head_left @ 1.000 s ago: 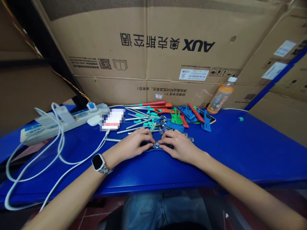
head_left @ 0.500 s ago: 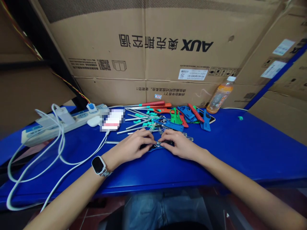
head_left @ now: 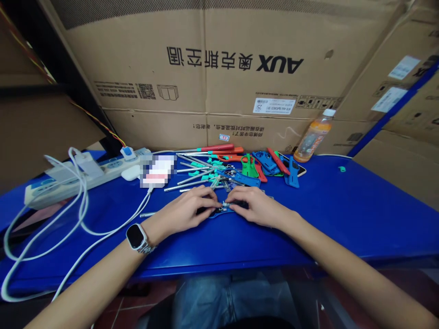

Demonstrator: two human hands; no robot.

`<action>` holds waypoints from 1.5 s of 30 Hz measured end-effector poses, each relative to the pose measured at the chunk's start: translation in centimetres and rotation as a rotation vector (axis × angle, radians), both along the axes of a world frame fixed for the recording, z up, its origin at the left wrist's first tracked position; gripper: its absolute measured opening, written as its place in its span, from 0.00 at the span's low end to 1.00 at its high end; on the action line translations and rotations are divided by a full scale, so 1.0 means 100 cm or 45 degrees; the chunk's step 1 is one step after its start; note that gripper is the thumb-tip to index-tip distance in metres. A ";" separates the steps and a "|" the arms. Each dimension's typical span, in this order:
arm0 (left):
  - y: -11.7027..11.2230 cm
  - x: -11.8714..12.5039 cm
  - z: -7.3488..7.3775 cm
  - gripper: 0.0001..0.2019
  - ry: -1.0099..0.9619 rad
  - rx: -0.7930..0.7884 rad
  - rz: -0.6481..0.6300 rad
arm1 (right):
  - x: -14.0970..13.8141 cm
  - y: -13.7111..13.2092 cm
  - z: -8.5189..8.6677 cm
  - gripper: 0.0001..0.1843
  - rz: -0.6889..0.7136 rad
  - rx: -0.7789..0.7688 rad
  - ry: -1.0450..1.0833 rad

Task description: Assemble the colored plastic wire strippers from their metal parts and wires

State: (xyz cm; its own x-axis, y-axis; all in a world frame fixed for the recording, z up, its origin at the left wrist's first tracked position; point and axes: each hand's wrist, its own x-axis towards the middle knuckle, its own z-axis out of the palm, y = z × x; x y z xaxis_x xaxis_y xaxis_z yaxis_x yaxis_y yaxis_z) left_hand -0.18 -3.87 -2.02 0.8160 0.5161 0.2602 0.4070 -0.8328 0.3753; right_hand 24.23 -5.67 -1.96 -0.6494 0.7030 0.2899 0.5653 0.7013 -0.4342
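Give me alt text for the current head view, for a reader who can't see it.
The left hand and right hand hold a small blue-and-black piece at a blue table. Beyond lie metal rods and red, green and blue plastic handles. A power strip is at left, an orange drink bottle at right, before a cardboard box.

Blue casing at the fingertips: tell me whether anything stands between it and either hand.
Nothing visible does: the left hand and the right hand both have fingers at the blue casing. The piled metal rods lie farther back. The fingers hide part of the casing.
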 end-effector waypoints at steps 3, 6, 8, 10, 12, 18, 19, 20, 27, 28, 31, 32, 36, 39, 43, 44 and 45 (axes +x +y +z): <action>0.001 0.000 -0.001 0.12 -0.008 -0.026 0.042 | 0.000 -0.002 0.000 0.12 -0.034 0.028 -0.063; 0.003 -0.002 -0.002 0.12 -0.008 -0.073 0.058 | 0.000 -0.003 0.000 0.12 -0.061 0.070 -0.114; 0.004 -0.003 -0.003 0.12 -0.003 -0.087 0.058 | 0.000 -0.003 0.000 0.12 -0.060 0.083 -0.136; 0.005 -0.003 -0.004 0.12 0.001 -0.088 0.054 | -0.001 -0.003 0.000 0.12 -0.071 0.081 -0.151; 0.006 -0.003 -0.005 0.12 0.002 -0.090 0.049 | -0.001 -0.003 0.001 0.12 -0.100 0.052 -0.154; 0.004 -0.003 -0.002 0.12 -0.012 -0.109 0.102 | -0.003 -0.001 -0.001 0.10 -0.184 -0.122 -0.062; 0.003 -0.004 0.000 0.12 -0.014 -0.112 0.119 | -0.003 0.000 -0.001 0.09 -0.193 -0.136 -0.050; 0.003 -0.005 0.001 0.12 -0.016 -0.115 0.135 | -0.003 0.000 -0.002 0.09 -0.200 -0.147 -0.042; 0.009 -0.016 0.005 0.11 -0.005 -0.166 0.181 | 0.003 0.006 -0.003 0.10 -0.215 -0.149 -0.002; 0.010 -0.016 0.004 0.10 -0.017 -0.165 0.177 | 0.004 0.006 -0.002 0.10 -0.213 -0.140 -0.007; 0.012 -0.013 0.000 0.08 -0.051 -0.154 0.181 | 0.004 0.008 -0.001 0.10 -0.192 -0.097 -0.038; 0.012 -0.011 -0.002 0.07 -0.060 -0.157 0.197 | 0.004 0.009 -0.001 0.10 -0.184 -0.081 -0.051; 0.012 -0.008 -0.006 0.08 -0.083 -0.204 0.249 | 0.003 0.011 0.000 0.10 -0.159 -0.049 -0.091; 0.012 -0.008 -0.008 0.08 -0.106 -0.228 0.252 | 0.003 0.012 0.003 0.10 -0.158 -0.036 -0.116; 0.012 -0.006 -0.010 0.07 -0.192 -0.284 0.298 | -0.003 0.008 0.011 0.09 -0.158 0.000 -0.189; 0.012 -0.005 -0.011 0.07 -0.210 -0.292 0.307 | -0.007 0.008 0.013 0.10 -0.163 0.012 -0.198; 0.012 -0.004 -0.011 0.07 -0.223 -0.291 0.314 | -0.010 0.007 0.015 0.11 -0.169 0.022 -0.199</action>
State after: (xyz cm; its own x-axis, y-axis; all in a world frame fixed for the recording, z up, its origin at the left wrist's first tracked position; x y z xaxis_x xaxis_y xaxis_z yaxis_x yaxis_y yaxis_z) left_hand -0.61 -2.71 -3.08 0.6133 0.7526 0.2399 0.4981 -0.6042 0.6219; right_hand 23.18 -4.94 -0.50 -0.5891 0.7815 0.2053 0.7132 0.6224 -0.3226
